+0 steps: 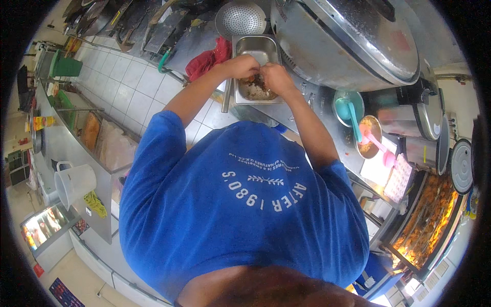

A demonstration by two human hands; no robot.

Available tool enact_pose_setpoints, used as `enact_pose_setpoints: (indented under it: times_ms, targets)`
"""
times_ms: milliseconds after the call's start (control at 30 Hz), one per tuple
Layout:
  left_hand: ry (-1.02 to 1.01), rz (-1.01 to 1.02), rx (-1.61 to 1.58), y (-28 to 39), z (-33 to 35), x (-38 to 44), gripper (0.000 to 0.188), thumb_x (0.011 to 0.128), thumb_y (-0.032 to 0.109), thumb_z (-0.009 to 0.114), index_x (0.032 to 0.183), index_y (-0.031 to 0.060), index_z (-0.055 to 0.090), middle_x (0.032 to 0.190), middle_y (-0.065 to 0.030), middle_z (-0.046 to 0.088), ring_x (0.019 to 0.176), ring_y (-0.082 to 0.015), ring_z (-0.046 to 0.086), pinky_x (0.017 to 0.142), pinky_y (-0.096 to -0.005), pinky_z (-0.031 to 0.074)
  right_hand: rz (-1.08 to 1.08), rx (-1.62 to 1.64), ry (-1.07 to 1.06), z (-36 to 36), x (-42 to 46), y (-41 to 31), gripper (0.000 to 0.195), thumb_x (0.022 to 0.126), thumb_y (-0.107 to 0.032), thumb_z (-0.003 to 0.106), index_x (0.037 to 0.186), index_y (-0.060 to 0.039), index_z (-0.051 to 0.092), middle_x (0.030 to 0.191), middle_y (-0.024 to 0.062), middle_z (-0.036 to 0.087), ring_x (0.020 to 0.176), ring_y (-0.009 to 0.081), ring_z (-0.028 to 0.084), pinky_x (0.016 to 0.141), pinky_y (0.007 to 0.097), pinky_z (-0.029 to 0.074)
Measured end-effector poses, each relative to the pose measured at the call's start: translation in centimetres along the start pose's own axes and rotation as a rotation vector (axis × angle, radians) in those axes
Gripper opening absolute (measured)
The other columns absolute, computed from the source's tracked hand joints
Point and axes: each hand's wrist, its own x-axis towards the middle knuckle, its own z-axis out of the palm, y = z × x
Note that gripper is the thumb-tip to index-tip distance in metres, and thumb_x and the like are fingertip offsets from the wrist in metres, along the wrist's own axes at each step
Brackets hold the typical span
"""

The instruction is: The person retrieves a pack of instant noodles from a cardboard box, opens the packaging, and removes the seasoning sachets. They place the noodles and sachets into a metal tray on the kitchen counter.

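Note:
My left hand [244,66] and my right hand [277,78] meet over a rectangular steel pan [259,103] on the counter. Their fingertips are pinched close together, and whatever is between them is too small to make out. In the near end of the pan lies food with white rice-like grains [257,92] and darker bits; its far end shows bare metal. A metal handle [226,96] sticks out along the pan's left side. Against the pan's far left corner lies a crumpled red cloth [209,57].
Beyond the pan lies a perforated steel strainer [241,19]. A large lidded metal cooker [330,46] stands close at the right. Further right are a bowl with a teal ladle [353,119] and a bowl with a pink spoon [372,140]. Flames burn in a grill [425,218] at lower right.

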Motion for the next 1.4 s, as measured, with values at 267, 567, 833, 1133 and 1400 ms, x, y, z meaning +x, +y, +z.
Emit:
enact_pose_setpoints:
  times_ms: [267,567,833,1133,1400]
  targets:
    - [-0.049,-0.059,0.028,-0.8,1.2,0.6,0.017,0.077,0.012,0.062,0.086,-0.0017,0.066,0.085,-0.0251,0.064,0.082,-0.0415,0.063,0.075,-0.0461,0.049,-0.025,0.002,0.04,-0.1,0.0,-0.2,0.018,0.077,-0.004,0.052,0.085,-0.0017,0.068,0.09,0.0201,0.064,0.086,0.0378,0.063,0.079,0.046,0.051]
    - [-0.06,-0.069,0.317,1.2,-0.3,0.9,0.021,0.079,0.022,0.063,0.085,0.0017,0.068,0.089,-0.0199,0.066,0.087,-0.0393,0.063,0.078,-0.0469,0.049,-0.039,0.022,0.074,0.4,0.1,1.0,0.014,0.082,-0.007,0.054,0.082,0.0005,0.066,0.085,0.0212,0.062,0.08,0.0403,0.062,0.074,0.0476,0.05]
    - [0.031,0.014,0.098,-1.1,0.8,0.7,0.02,0.077,0.019,0.065,0.083,0.0,0.066,0.091,-0.0214,0.064,0.084,-0.0399,0.06,0.083,-0.0471,0.046,0.008,-0.004,0.047,-0.5,0.6,-0.1,0.017,0.077,-0.004,0.054,0.086,-0.0007,0.068,0.091,0.0206,0.065,0.087,0.038,0.065,0.078,0.046,0.052]
    - [-0.018,-0.104,0.062,-1.2,2.0,1.1,0.024,0.074,0.02,0.067,0.084,-0.0016,0.066,0.089,-0.0245,0.063,0.087,-0.0411,0.059,0.081,-0.047,0.046,-0.028,-0.005,0.099,0.6,0.3,0.5,0.014,0.082,-0.009,0.056,0.084,-0.0003,0.067,0.085,0.0209,0.064,0.079,0.0396,0.063,0.073,0.0471,0.051]
    - [0.039,-0.076,0.157,1.4,-1.0,-0.3,0.028,0.083,0.027,0.065,0.097,0.0029,0.068,0.093,-0.019,0.066,0.1,-0.0354,0.058,0.087,-0.0434,0.046,0.111,-0.044,-0.018,-1.0,0.4,1.0,0.018,0.08,-0.013,0.058,0.085,-0.0007,0.07,0.091,0.0227,0.066,0.087,0.0387,0.065,0.079,0.0482,0.052]
